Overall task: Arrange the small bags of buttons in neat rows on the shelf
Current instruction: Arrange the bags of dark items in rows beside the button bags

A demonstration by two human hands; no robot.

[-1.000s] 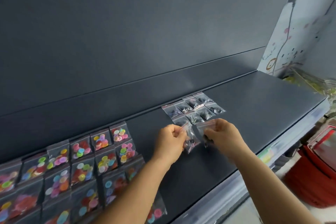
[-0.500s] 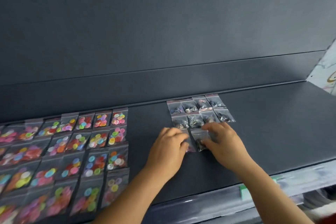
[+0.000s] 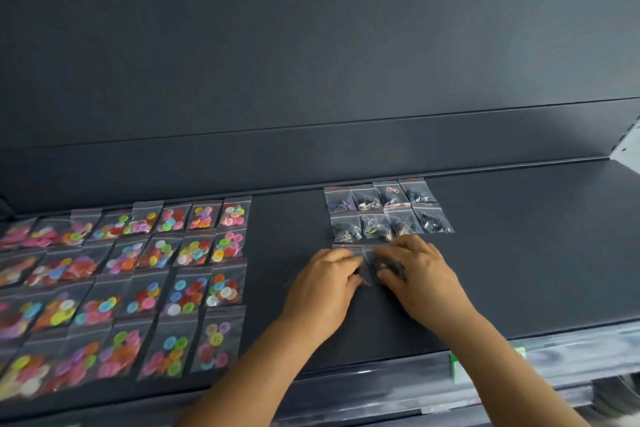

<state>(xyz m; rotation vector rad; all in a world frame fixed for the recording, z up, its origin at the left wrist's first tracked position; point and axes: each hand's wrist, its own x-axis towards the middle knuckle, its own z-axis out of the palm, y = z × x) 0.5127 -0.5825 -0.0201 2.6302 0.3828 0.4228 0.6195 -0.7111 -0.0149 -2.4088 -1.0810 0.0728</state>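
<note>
Two small bags are being set down at the front of a block of dark-button bags (image 3: 388, 210) on a dark shelf (image 3: 519, 253), where a third row is started. The block behind them is already laid in two rows of four, eight bags in all, against the back ledge of the shelf. The bag under the left hand (image 3: 325, 282) is largely hidden; only its top edge and a purplish corner are seen. The bag under the right hand (image 3: 415, 274), which holds dark pieces, is seen between the two hands, just beside the first. The fingers of both hands are curled down onto the bags; whether the bags are pinched or only pressed flat cannot be told.

To the left, well apart from the dark block, a far larger field of bags of bright buttons (image 3: 194, 253) is laid in five rows. The right-hand columns are seen sharply and are lined up; further left the bags overlap and blur, so a full count cannot be given.

By the look of it, the bright field is finished and the dark block is partly done, with two places in its third row left to fill. No loose stock of bags is seen on the shelf.
</note>
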